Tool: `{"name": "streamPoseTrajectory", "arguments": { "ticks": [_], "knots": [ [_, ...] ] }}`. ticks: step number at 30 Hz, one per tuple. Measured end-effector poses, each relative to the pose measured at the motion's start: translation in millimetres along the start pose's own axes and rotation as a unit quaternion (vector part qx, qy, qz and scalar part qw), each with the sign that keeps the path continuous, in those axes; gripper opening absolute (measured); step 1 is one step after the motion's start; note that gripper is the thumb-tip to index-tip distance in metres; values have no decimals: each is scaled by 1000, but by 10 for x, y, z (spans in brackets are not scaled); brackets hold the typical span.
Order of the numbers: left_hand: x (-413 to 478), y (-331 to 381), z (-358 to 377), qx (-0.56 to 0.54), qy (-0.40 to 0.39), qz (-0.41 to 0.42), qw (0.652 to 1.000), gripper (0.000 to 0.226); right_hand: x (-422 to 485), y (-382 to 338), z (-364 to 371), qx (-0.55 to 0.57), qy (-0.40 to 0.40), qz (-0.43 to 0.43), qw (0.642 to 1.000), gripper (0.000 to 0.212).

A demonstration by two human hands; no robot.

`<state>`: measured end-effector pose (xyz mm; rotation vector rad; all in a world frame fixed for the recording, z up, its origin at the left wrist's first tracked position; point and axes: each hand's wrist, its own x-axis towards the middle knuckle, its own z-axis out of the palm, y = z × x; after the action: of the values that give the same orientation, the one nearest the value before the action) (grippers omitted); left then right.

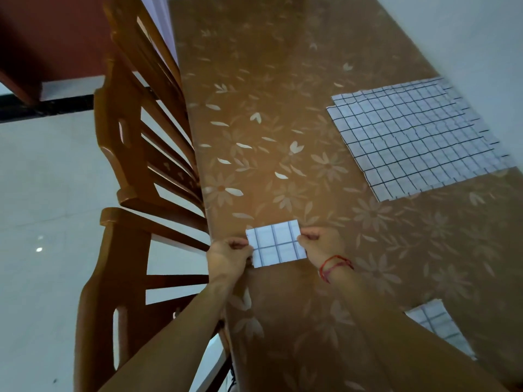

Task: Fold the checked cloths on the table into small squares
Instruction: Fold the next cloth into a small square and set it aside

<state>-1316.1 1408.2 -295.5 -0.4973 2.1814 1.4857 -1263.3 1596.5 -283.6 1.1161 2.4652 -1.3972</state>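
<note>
Operator: Where is the folded cloth (276, 243), and how do I finish it?
Describer: Near the left edge of the bench (254, 80). Your left hand (229, 254) pinches its left end and your right hand (318, 244) its right end, fingers curled onto the fabric. Keep both ends taut, match the corners, lay one end over the other, then press the crease flat.
Operator: Which way does it lie?
Describer: Its long axis runs hand to hand, across the bench, with the right end tipped slightly away from you. It looks oblong, not yet square. The unfolded stack (416, 134) lies well apart, far right.
</note>
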Motion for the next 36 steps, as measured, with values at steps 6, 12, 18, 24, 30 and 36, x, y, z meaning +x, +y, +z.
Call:
{"name": "streamPoseTrajectory", "arguments": {
  "ticks": [6,12,18,24,30,36],
  "knots": [
    [108,-1,10,33,2,16,999,13,140,-17,81,-57,-4,-26,998,20],
    [149,-15,10,80,-4,38,996,3,169,11,149,-69,-3,-40,997,15],
    [94,44,-67,175,12,137,975,11,167,30,141,-21,1,-38,999,29],
    [197,-31,-15,320,-35,392,862,38,72,22,233,-149,72,-195,967,38],
    [244,-285,91,420,-72,448,786,56,-88,54,550,-291,-20,-335,896,53],
    [284,-491,106,501,-77,456,732,58,-98,111,718,-331,-101,-370,862,63]
  ]
}}
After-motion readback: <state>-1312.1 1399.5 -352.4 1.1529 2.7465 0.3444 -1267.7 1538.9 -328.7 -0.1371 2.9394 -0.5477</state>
